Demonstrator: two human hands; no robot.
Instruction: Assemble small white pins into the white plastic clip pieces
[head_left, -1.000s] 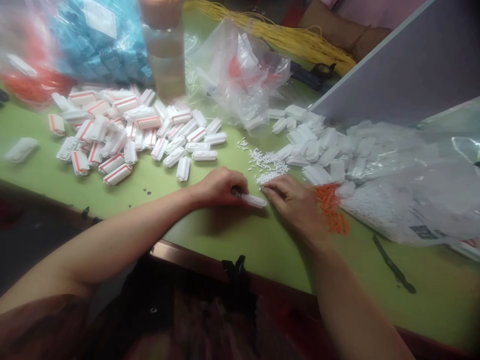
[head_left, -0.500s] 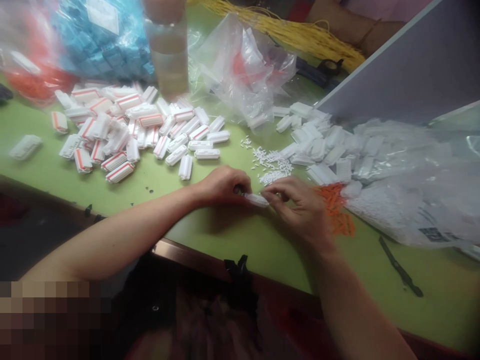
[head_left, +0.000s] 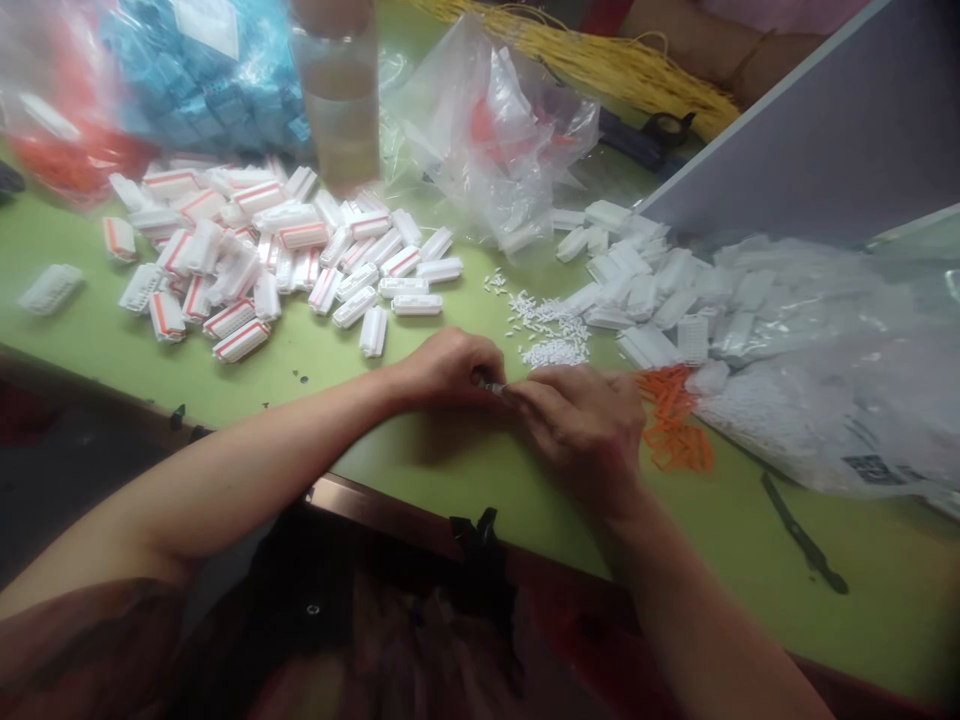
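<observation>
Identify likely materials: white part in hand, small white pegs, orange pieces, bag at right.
White part: probably plastic, from its pale, whitish look; mostly covered, finish unclear.
White pegs: likely hard plastic, fairly matte; uniform opaque white.
Orange pieces: likely plastic, low sheen; even, saturated color.
Bag: thin clear plastic film, glossy; creases, highlights, contents showing through.

Blocks (head_left: 304, 235) left, bag (head_left: 810, 400) right; pins (head_left: 559, 352) between them

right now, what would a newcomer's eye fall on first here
A heap of white blocks, several red-striped, lies on the left of the green table. Behind it sits a bag of bright blue pieces. In the middle, the left hand holds a small white part, the right hand close against it.
</observation>
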